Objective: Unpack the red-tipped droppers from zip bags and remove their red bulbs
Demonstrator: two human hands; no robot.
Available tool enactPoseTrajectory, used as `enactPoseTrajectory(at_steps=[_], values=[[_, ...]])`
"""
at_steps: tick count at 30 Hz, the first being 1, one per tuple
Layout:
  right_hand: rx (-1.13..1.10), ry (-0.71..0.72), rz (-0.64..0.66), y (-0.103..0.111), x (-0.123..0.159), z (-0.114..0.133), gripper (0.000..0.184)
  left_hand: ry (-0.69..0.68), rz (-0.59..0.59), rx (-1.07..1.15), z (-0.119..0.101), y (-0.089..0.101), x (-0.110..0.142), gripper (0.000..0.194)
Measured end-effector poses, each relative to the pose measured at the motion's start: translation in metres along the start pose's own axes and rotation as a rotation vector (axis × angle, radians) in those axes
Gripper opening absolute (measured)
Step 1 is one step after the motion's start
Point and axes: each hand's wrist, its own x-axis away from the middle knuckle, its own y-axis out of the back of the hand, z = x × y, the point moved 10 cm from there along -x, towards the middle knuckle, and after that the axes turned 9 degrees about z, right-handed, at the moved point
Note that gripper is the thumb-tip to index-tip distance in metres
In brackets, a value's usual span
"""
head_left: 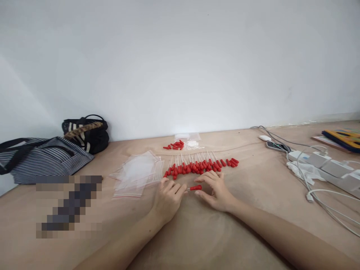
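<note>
My left hand [170,197] is closed around the thin clear tube of a dropper with a red rubber bulb [196,187]. The bulb points right, toward my right hand [215,190], whose thumb and fingers are apart beside it and grip nothing visible. Just beyond my hands lies a row of droppers [194,167], their red bulbs toward me and thin tubes pointing at the wall. A few loose red bulbs [233,162] lie at the row's right end. Farther back is a small heap of red bulbs [176,145].
Clear zip bags [135,170] lie left of the row, and a clear plastic packet [187,140] lies by the wall. A striped bag [50,157] and a black bag [87,135] stand left. A power strip [334,170] with cables and a crumpled tissue [305,171] lie right.
</note>
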Motion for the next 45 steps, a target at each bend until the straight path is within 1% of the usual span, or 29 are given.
enactPoseTrajectory(at_steps=[2, 4, 7, 11, 15, 23, 26, 28, 29, 31, 33, 35, 36, 37, 38, 41, 43, 45], values=[[0.092, 0.080, -0.018, -0.004, 0.000, 0.008, 0.023, -0.025, 0.039, -0.006, -0.003, -0.006, 0.000, 0.021], [0.196, 0.143, -0.048, -0.008, 0.001, 0.016, 0.015, -0.057, 0.059, 0.011, -0.006, -0.009, -0.002, 0.022], [0.302, 0.190, -0.098, -0.012, 0.003, 0.023, 0.016, -0.094, 0.068, 0.047, -0.010, -0.011, -0.004, 0.025], [0.382, 0.231, -0.151, -0.011, 0.007, 0.026, 0.015, -0.114, 0.077, 0.074, -0.011, -0.009, -0.005, 0.029], [0.427, 0.267, -0.166, -0.009, 0.011, 0.027, 0.016, -0.106, 0.098, 0.103, -0.009, -0.007, -0.004, 0.028], [0.423, 0.303, -0.164, -0.010, 0.013, 0.029, 0.018, -0.079, 0.146, 0.149, -0.009, -0.009, -0.005, 0.026], [0.413, 0.313, -0.169, -0.002, 0.015, 0.027, 0.020, -0.059, 0.148, 0.167, -0.003, -0.009, -0.001, 0.026], [0.388, 0.249, -0.188, 0.011, 0.015, 0.014, 0.023, 0.003, 0.168, 0.173, 0.010, -0.010, 0.003, 0.025], [0.366, 0.180, -0.208, 0.021, 0.014, 0.002, 0.024, 0.065, 0.183, 0.184, 0.021, -0.012, 0.004, 0.025], [0.301, -0.025, -0.258, 0.044, 0.012, -0.031, 0.023, 0.232, 0.218, 0.241, 0.048, -0.015, 0.006, 0.027], [0.255, -0.256, -0.386, 0.071, 0.015, -0.067, 0.027, 0.416, 0.236, 0.332, 0.080, -0.018, 0.007, 0.030], [0.241, -0.476, -0.471, 0.088, 0.022, -0.101, 0.032, 0.599, 0.263, 0.391, 0.112, -0.022, 0.008, 0.030], [0.249, -0.578, -0.496, 0.094, 0.026, -0.117, 0.035, 0.701, 0.291, 0.376, 0.129, -0.025, 0.010, 0.029], [0.259, -0.666, -0.502, 0.097, 0.030, -0.131, 0.036, 0.794, 0.353, 0.353, 0.145, -0.031, 0.013, 0.029], [0.268, -0.734, -0.490, 0.099, 0.033, -0.143, 0.037, 0.841, 0.384, 0.341, 0.158, -0.034, 0.014, 0.028], [0.274, -0.864, -0.409, 0.094, 0.039, -0.171, 0.034, 0.933, 0.456, 0.320, 0.185, -0.045, 0.018, 0.024], [0.272, -0.913, -0.360, 0.089, 0.041, -0.181, 0.033, 0.972, 0.478, 0.304, 0.192, -0.052, 0.019, 0.020], [0.275, -0.928, -0.322, 0.084, 0.039, -0.185, 0.033, 0.980, 0.488, 0.291, 0.191, -0.059, 0.016, 0.019]])
